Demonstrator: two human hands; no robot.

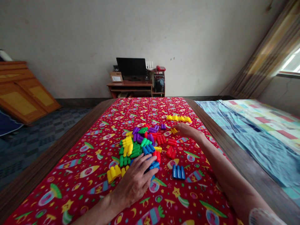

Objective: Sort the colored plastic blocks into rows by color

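My left hand [134, 179] lies palm down at the near side of a mixed heap of plastic building blocks, its fingers stretched over the blue blocks [148, 149] there. Farther off to the right, my right hand [184, 129] is closed on a yellow building block [174, 131], partly hidden by the fingers. Just beyond it runs a row of yellow blocks [178, 118]. Green blocks [136, 151], purple blocks [140, 137] and red blocks [161, 139] fill the heap between my hands. A single blue block [178, 172] sits apart, right of my left hand.
A red patterned cloth [93, 175] covers the middle of the long table, with brown wooden edges [243, 156] showing. To the right is a bed [257, 137]. By the far wall stand a desk [131, 83] with a monitor [131, 67]; a wooden cabinet [25, 93] is left.
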